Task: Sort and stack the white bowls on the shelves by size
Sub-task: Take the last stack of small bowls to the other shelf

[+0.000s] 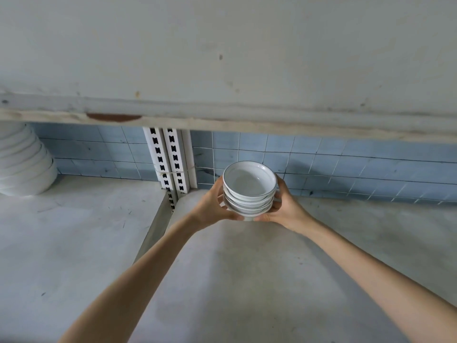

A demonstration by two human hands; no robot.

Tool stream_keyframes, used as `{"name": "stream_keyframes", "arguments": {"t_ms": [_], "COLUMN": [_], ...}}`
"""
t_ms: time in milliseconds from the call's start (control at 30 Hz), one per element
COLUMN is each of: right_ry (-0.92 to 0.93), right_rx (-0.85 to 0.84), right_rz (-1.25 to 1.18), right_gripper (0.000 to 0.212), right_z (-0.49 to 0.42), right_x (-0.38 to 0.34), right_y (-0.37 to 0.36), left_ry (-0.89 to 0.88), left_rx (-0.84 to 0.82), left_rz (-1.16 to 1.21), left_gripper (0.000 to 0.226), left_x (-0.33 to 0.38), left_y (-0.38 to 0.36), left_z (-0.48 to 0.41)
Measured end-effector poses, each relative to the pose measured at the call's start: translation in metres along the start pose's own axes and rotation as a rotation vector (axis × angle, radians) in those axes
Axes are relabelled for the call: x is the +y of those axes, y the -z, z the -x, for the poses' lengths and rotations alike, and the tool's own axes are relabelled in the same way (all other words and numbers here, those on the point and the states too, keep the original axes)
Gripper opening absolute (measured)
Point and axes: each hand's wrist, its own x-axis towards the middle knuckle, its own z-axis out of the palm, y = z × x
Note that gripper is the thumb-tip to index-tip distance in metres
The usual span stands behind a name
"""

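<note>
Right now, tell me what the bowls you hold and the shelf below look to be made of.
The stack of bowls: probably glazed ceramic, possibly melamine; glossy white with a thin dark rim line and soft reflections. The shelf: matte grey, scuffed and scratched, looks like painted board or metal; cannot tell which.

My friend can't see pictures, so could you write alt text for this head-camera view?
The left hand and right hand grip a short stack of small white bowls at the back of a grey shelf by a blue-tiled wall. A taller stack of bigger white bowls stands far left, under an upper shelf board.
</note>
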Motion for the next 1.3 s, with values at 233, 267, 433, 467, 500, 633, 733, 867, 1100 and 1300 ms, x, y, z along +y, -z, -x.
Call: {"name": "stream_keyframes", "arguments": {"t_ms": [233,267,433,467,500,633,733,867,1100,1300], "right_ry": [0.006,0.018,0.099,0.117,0.137,0.209,0.250,0.278,0.330,0.381], "right_rx": [0.049,0.054,0.071,0.075,0.080,0.071,0.066,0.079,0.139,0.206], "right_rz": [-0.003,-0.009,-0.021,-0.022,-0.022,-0.070,-0.120,-0.167,-0.197,-0.174], "right_gripper": [0.114,0.112,0.111,0.110,0.108,0.098,0.102,0.107,0.105,0.098], "right_z": [0.024,0.027,0.041,0.045,0.051,0.083,0.113,0.156,0.226,0.261], "right_x": [-0.013,-0.018,-0.046,-0.052,-0.057,-0.074,-0.082,-0.092,-0.110,-0.126], "right_y": [-0.005,-0.005,-0.002,-0.002,-0.003,-0.006,-0.008,-0.009,-0.009,-0.019], "left_ry": [-0.045,-0.059,-0.178,-0.197,-0.213,-0.269,-0.303,-0.339,-0.418,-0.463], "left_rx": [0.029,0.039,0.090,0.105,0.126,0.188,0.216,0.285,0.367,0.416], "left_rz": [-0.021,-0.019,-0.010,-0.016,-0.020,-0.012,0.029,0.085,0.146,0.224], "left_gripper": [0.107,0.105,0.098,0.097,0.096,0.094,0.101,0.102,0.091,0.083], "left_x": [0.007,0.013,0.045,0.052,0.057,0.078,0.088,0.102,0.120,0.133], "left_y": [-0.003,-0.003,-0.001,-0.003,-0.004,-0.022,-0.041,-0.072,-0.118,-0.134], "left_z": [0.019,0.022,0.046,0.053,0.060,0.096,0.125,0.163,0.218,0.250]}}
